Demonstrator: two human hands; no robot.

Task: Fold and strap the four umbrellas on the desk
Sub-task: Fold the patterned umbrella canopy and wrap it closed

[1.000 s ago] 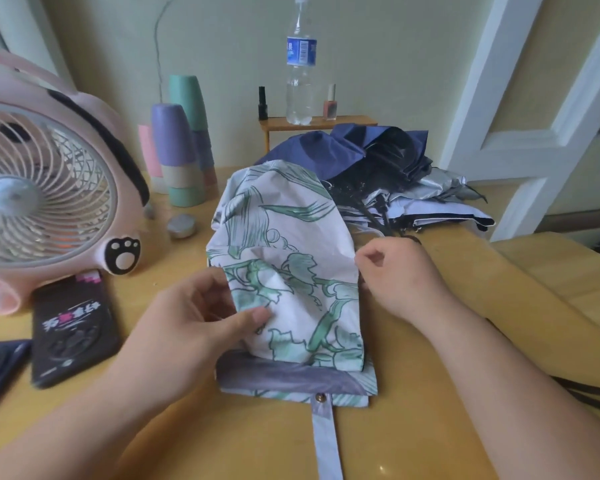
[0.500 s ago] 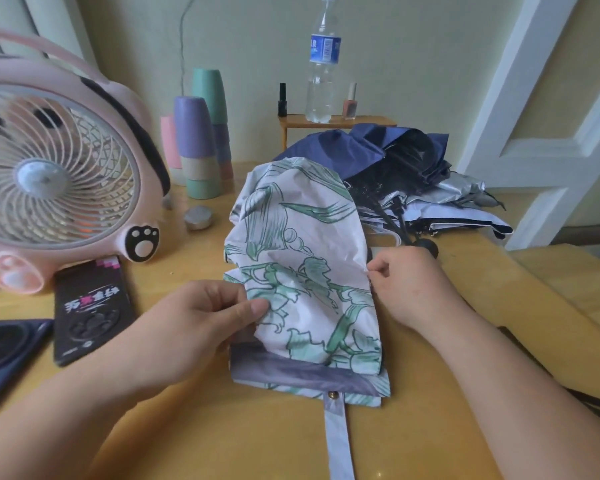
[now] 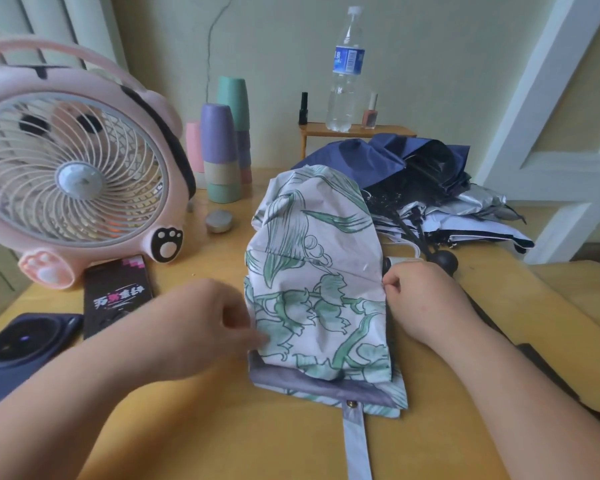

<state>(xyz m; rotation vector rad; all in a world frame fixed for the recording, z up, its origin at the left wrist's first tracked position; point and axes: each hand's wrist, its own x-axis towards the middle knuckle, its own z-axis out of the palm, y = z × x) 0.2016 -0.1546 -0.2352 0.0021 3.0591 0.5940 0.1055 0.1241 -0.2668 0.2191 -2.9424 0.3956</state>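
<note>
pinching floral umbrella (image 3: 312,271) edges with left hand (image 3: 201,327) and right hand (image 3: 423,299); smooth pleats flat before wrapping the strap (image 3: 357,445)

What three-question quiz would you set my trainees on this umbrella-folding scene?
1. True or false: the floral umbrella has its strap lying unfastened on the desk.
2. The water bottle stands on: A the small shelf, B the floor, C a chair.
3. How many hands hold the floral umbrella?
Key: 1 true; 2 A; 3 two, the left hand and right hand.
</note>
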